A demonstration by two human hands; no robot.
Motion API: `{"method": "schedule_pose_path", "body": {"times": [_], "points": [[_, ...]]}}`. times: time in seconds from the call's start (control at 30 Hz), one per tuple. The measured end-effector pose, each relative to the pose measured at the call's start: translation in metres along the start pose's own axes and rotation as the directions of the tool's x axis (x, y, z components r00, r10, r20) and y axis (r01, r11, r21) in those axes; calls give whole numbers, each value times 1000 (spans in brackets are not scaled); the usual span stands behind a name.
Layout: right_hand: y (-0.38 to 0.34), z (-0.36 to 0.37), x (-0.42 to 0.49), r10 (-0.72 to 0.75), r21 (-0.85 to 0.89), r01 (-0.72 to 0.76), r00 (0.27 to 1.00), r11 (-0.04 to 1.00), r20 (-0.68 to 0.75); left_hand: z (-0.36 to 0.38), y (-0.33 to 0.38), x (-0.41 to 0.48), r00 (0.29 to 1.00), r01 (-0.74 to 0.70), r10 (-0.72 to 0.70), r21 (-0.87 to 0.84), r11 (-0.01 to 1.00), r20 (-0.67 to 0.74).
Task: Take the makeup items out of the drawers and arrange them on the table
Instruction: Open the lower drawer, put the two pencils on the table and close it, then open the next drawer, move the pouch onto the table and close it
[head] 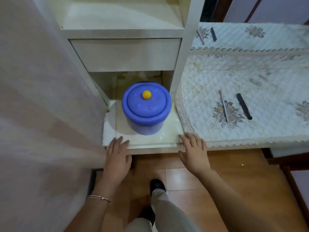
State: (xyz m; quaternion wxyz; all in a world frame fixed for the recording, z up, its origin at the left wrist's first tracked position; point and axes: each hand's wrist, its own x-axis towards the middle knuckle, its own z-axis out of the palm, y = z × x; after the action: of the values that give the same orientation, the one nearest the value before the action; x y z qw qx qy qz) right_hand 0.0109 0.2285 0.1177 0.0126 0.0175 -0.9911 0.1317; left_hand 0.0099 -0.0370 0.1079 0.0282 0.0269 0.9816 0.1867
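A cream drawer [150,143] stands pulled out at the bottom of the white cabinet, with a blue lidded pot [146,108] with a yellow knob inside it. My left hand [117,154] rests flat on the drawer's front left edge, fingers straight. My right hand [194,149] lies flat on the front right corner, fingers spread. On the quilted table cover [250,77] to the right lie a slim silver makeup pencil [224,106] and a black makeup stick [244,106].
A shut upper drawer [125,54] sits above the open one. A mirror [250,32] behind the table repeats the two sticks. A pale curtain [41,97] hangs at the left. Orange wood floor and my legs lie below.
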Motion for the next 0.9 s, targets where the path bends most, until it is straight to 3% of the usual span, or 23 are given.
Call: {"method": "schedule_pose_path", "body": {"times": [0.1, 0.2, 0.23, 0.3, 0.37, 0.43, 0.5, 0.6, 0.67, 0.73, 0.8, 0.9], "points": [[-1, -12, -44, 172, 135, -182, 982, 974, 80, -3, 1, -37, 994, -85, 91, -90, 992, 61], [1, -8, -120, 406, 299, -469, 879, 831, 251, 9, 1, -90, 923, 8, 66, -190, 982, 380], [0, -5, -150, 455, 340, -554, 827, 760, 330, 21, -4, -111, 864, 48, 69, -217, 975, 500], [-2, 3, -210, 540, 370, -722, 687, 585, 487, 32, -4, -149, 758, 264, -14, -287, 921, 653], [-1, 8, -267, 594, 348, -846, 531, 404, 604, 46, -15, -178, 681, 440, -106, -289, 850, 724], [6, 12, -318, 629, 329, -910, 412, 251, 660, 65, -33, -198, 628, 483, -146, -236, 843, 765], [20, 19, -361, 658, 309, -943, 310, 122, 686, 66, -20, -206, 527, 582, -222, -158, 797, 820], [45, 20, -409, 665, 326, -937, 165, -123, 728, 56, 26, -218, 532, 592, -264, -131, 795, 805], [66, 14, -426, 632, 330, -920, 129, -212, 764, 65, 51, -223, 542, 602, -284, -130, 788, 791], [94, 8, -437, 607, 350, -899, 128, -263, 785, 76, 82, -226, 582, 627, -334, -148, 765, 742], [131, -1, -444, 595, 369, -880, 131, -298, 793, 87, 118, -230, 578, 648, -355, -149, 747, 735], [191, -20, -447, 620, 424, -881, 216, -210, 754, 99, 171, -243, 564, 640, -341, -137, 756, 752]]}}
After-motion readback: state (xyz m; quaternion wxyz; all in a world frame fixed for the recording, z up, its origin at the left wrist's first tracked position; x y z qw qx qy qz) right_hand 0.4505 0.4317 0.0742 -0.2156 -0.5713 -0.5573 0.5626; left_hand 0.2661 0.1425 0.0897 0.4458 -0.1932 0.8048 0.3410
